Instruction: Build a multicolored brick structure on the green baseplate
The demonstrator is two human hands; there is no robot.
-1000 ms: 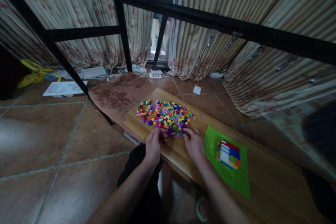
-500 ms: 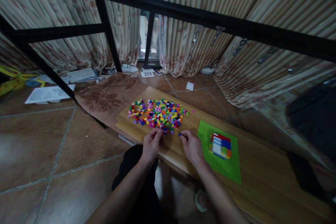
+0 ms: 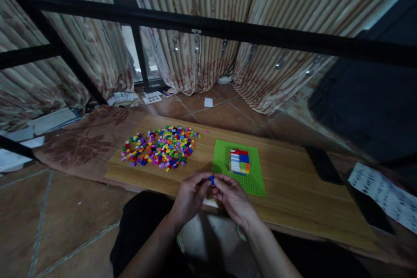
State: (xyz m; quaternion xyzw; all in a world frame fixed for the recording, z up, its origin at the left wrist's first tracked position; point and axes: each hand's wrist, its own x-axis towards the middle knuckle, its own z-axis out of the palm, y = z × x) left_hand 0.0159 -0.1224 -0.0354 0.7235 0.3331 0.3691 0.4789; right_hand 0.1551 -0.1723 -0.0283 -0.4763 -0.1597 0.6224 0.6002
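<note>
My left hand (image 3: 191,195) and my right hand (image 3: 232,195) meet over the near edge of the wooden board. Between their fingertips is a small blue toy brick (image 3: 212,180), pinched from both sides. Whether it is one brick or two is too small to tell. Behind and to the right lies a green baseplate (image 3: 259,184), bearing a low block of white, red, blue, green and orange bricks (image 3: 239,162). A wide heap of loose coloured bricks (image 3: 172,143) spreads to the left, beyond my left hand.
The wooden board (image 3: 289,200) runs across in front of me over a brown patterned cloth (image 3: 84,139). A dark flat object (image 3: 324,165) and a printed sheet (image 3: 384,195) are at the right. A black metal bar (image 3: 208,28) crosses in front of striped curtains (image 3: 208,65).
My view has swung to the right. My hands, apart before near the heap, have come together, and the blue brick from my right hand is now between both hands' fingers.
</note>
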